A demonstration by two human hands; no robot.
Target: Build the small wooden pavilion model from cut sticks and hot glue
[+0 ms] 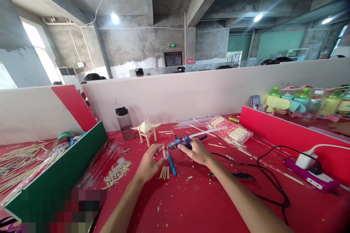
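Observation:
My right hand (197, 150) is wrapped round a blue hot glue gun (179, 142), with a long white glue stick (209, 131) sticking out of its back. The gun's nozzle points left, close to the fingers of my left hand (150, 162). Those fingers are bent around the top of some short wooden sticks (164, 150); whether they grip one is too small to tell. A blue pen-like tool (171, 164) lies between my hands, beside a small row of cut sticks (164, 172). Behind my left hand stands a small wooden pavilion model (148, 128).
A dark-lidded bottle (125, 123) stands by the white partition (175, 98). Cut stick pieces (117, 173) are piled at left. Bagged sticks (231, 130) lie at back right. A black cutter (240, 176), black cable (273, 174) and purple power strip (311, 177) are on the right.

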